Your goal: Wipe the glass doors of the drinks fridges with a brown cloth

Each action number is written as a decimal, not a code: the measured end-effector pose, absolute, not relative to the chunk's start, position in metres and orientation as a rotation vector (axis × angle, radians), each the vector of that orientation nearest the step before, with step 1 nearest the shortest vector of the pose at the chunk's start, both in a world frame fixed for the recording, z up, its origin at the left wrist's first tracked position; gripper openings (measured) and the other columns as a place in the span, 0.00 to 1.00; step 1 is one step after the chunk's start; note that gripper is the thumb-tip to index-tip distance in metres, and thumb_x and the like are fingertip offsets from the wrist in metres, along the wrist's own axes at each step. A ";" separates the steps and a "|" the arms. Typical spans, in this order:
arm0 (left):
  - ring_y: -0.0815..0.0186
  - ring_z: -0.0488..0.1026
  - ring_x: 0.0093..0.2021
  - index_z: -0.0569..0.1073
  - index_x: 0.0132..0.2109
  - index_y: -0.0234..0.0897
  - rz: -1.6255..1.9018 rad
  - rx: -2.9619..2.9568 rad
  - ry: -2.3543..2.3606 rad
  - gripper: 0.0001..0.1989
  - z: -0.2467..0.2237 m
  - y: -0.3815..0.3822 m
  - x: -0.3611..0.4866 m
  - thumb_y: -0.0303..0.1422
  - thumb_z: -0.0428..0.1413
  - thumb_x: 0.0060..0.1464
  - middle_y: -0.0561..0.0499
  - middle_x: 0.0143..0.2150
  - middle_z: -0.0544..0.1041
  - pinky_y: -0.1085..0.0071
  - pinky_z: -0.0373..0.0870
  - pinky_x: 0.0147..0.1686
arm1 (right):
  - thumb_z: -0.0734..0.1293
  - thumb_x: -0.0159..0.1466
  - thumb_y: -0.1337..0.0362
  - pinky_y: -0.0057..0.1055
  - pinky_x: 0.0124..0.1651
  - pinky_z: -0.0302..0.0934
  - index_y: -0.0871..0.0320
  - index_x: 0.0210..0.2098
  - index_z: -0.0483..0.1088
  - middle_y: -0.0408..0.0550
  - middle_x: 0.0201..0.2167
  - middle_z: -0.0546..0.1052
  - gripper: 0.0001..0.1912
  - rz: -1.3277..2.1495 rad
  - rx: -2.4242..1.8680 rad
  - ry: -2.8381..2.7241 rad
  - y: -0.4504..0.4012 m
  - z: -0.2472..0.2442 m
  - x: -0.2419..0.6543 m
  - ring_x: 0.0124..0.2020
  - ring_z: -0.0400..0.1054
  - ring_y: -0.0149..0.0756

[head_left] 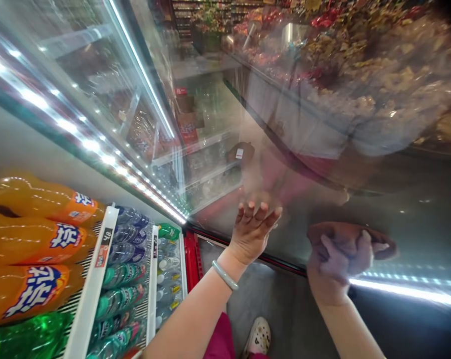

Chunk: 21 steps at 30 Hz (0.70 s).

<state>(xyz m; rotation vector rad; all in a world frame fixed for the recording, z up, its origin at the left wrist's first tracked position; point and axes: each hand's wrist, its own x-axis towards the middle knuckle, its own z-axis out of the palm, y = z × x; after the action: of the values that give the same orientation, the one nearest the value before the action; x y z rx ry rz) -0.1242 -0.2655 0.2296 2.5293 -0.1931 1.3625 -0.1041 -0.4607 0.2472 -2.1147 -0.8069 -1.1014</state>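
Note:
My left hand (250, 232), with a pale bangle (225, 275) at the wrist, has its fingers stretched out and resting near or on the glass door (285, 199) of a drinks cooler. Lower right, my right hand (328, 284) presses a brown cloth (323, 234) to the same glass. Its fingers are partly mixed with their reflection, so their exact grip is hard to see. The glass mirrors parts of my body and clothing.
Large bottles of orange soda (42, 239) and a green bottle (27, 334) stand at left. White shelf edges (94, 279) carry price tags, with smaller bottles (124, 279) on lower shelves. A bright light strip (98, 152) runs along the cooler. My shoe (260, 334) is on the grey floor.

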 end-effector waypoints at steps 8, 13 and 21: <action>0.57 0.22 0.77 0.35 0.77 0.50 1.280 2.434 -0.079 0.47 0.221 -0.254 -0.132 0.21 0.53 0.62 0.54 0.78 0.24 0.47 0.32 0.76 | 0.66 0.62 0.77 0.42 0.70 0.56 0.41 0.50 0.77 0.41 0.67 0.68 0.25 -1.289 -2.312 -1.007 -0.420 0.243 -0.117 0.70 0.57 0.39; 0.46 0.18 0.75 0.31 0.76 0.51 1.194 2.358 0.022 0.52 0.219 -0.260 -0.136 0.20 0.56 0.61 0.43 0.77 0.20 0.32 0.35 0.71 | 0.67 0.59 0.79 0.43 0.64 0.66 0.49 0.40 0.81 0.46 0.69 0.66 0.20 -1.405 -2.420 -0.699 -0.489 0.233 -0.121 0.65 0.64 0.45; 0.52 0.27 0.78 0.40 0.77 0.43 1.200 2.520 -0.251 0.48 0.228 -0.301 -0.137 0.24 0.59 0.60 0.44 0.79 0.27 0.48 0.40 0.75 | 0.64 0.61 0.81 0.59 0.71 0.57 0.50 0.49 0.78 0.47 0.74 0.58 0.25 -1.287 -2.269 -0.596 -0.493 0.221 -0.124 0.72 0.57 0.50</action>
<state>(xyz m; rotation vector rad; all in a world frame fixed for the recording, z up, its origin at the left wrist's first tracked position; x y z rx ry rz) -0.1370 -0.3011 0.2280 2.5202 -0.2511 1.2001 -0.1241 -0.4926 0.2206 -2.2688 -0.5962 -1.2866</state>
